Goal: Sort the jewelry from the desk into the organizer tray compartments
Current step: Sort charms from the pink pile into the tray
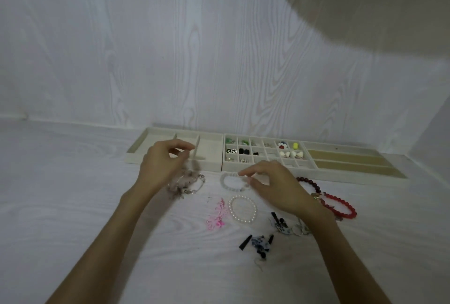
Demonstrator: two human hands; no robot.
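No brand, label or readable writing shows on any piece.

The left hand hangs above the desk with its fingers curled and the thumb close to the index tip. It looks like a pinch on something very thin, but the blur hides it, so I cannot tell if it holds anything. Just below these fingers lies a tangle of pinkish bracelets with silver parts. Behind them stands the left tray with large compartments.

The right hand is low over the desk, fingers bent. Its index fingertip and thumb meet at the rim of a frosted white bead bracelet that lies flat on the desk; the pinch seems to touch the beads, though the image is soft here. Just behind this hand is the middle tray with small compartments that hold earrings: green, black, white and yellow pieces.

Toward the person from the right fingertips lies a pearl bracelet, with a pink knot ornament beside it. Two blue-and-black hair clips lie under the right wrist and nearer the person. Beyond the right wrist are a dark red bracelet and a bright red bracelet.
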